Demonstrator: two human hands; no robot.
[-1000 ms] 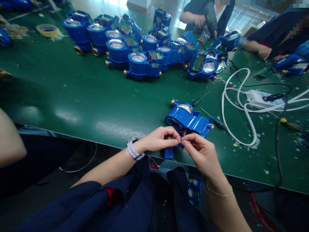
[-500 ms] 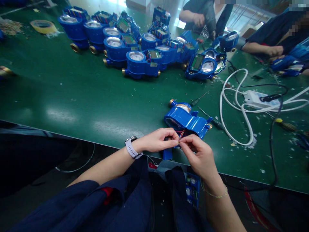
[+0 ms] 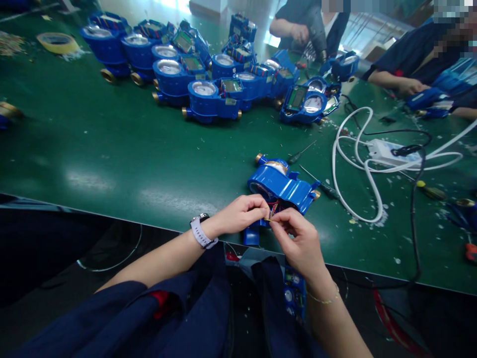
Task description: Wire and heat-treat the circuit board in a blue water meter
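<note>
A blue water meter (image 3: 281,186) lies on its side at the near edge of the green table (image 3: 112,144), with brass ends and thin red wires showing at its open side. My left hand (image 3: 242,214), with a white watch on its wrist, is closed in a pinch at those wires. My right hand (image 3: 298,241) pinches the same spot from the right, fingertips almost touching the left ones. What the fingers hold is too small to name with certainty; it looks like thin wire.
Several blue meters (image 3: 208,82) crowd the far middle of the table. Two screwdrivers (image 3: 320,184) lie right of my meter. A white cable (image 3: 357,169) loops to a power strip (image 3: 391,151). Other people (image 3: 309,27) work at the far side. A tape roll (image 3: 57,42) lies far left.
My two hands have drawn closer together at the meter's wires. The view has shifted slightly left and up; the arm at the left edge is gone from sight.
</note>
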